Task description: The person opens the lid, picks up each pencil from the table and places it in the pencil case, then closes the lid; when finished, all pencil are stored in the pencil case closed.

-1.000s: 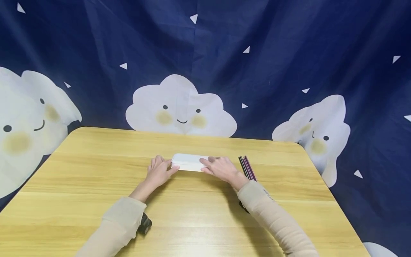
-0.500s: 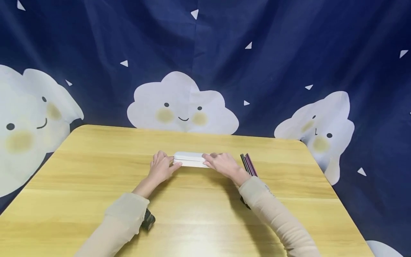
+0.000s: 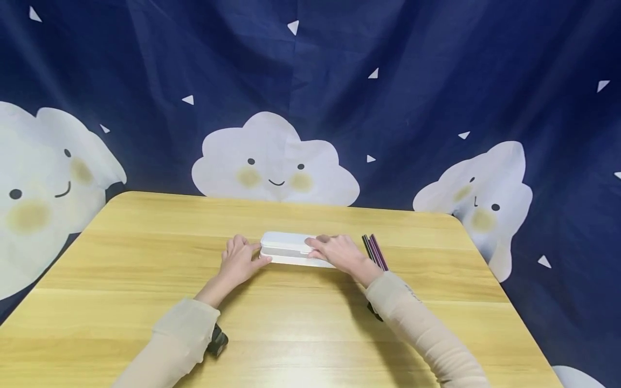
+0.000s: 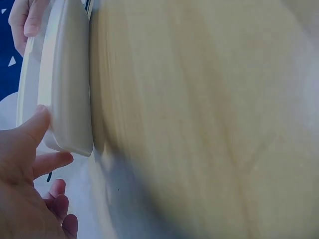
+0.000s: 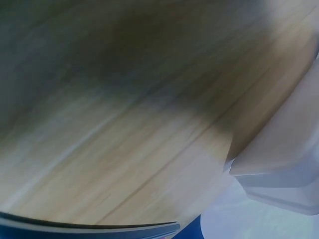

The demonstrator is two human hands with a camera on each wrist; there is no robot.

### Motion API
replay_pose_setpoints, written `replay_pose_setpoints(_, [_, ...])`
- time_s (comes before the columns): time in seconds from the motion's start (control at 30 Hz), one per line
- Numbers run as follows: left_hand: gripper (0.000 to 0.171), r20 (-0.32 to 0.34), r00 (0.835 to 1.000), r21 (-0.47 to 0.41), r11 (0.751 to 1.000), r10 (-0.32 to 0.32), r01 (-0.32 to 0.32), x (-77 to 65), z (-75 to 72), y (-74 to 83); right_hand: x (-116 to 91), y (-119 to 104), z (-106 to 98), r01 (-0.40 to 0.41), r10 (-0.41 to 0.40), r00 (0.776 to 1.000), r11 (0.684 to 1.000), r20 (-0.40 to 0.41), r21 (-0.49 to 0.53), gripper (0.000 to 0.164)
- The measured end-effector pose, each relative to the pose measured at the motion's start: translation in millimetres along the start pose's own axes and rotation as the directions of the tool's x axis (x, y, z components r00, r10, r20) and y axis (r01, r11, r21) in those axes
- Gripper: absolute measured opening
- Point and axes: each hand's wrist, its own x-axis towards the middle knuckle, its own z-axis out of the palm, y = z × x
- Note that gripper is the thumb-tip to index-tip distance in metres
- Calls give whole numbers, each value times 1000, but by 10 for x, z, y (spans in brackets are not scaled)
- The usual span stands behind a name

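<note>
presently: one white case (image 3: 286,238), oblong, round-cornered, placed past the middle of the surface (image 3: 271,323), its long side facing the person; lid ajar along the near edge, a grey gap showing between lid and base (image 3: 291,261); contents not visible. one left hand (image 3: 237,260), at the case's left end, grip taking hold of the corner between thumb and forefinger, remaining fingers loosely bent. one right hand (image 3: 339,252), toward the right end, grip pinching the lid's front edge; outer fingers hidden. step in hand, by judgement: working the lid, with the left side steadied; whether it is being raised or lowered cannot be told. next move, by judgement: calls for a firm left hold on the base and an even right-hand pull or press on the lid, so the case does not skid. one group of slender pencil-like sticks (image 3: 374,252), dark and purple, lying just beyond the right forearm, partly covered by it. surface: pale yellow wood grain, rounded far corners, a bright reflection near the front. room: navy curtain (image 3: 330,64) behind, printed with smiling white clouds and small white triangles.
</note>
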Motion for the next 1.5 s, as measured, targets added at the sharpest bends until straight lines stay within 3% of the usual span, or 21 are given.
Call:
replay_pose_setpoints(0.3, [59,2,999,-7,999,40,-40,-35,32,-42,-12,2,-31,-7,7,1000,999,-3,44,66])
replay_pose_setpoints(0.63, [47,16,999,-58,998,41,-40,-14,50,-106,-22,17,-38,-30,26,998,997,54,76,60])
replay_pose_setpoints(0.87, [57,25,999,-51,998,42,-40,-3,59,-113,-7,34,-74,-21,16,999,995,51,98,58])
replay_pose_setpoints(1.03, [68,79,995,-18,998,54,-53,15,70,-123,2,42,-112,-35,26,997,991,72,128,64])
replay_pose_setpoints(1.3, [72,209,977,30,999,38,-45,68,29,-140,12,64,-116,-34,24,997,988,67,152,52])
replay_pose_setpoints(1.5, [75,240,970,106,993,22,-48,94,-24,-90,-1,70,-118,-50,37,996,982,75,182,42])
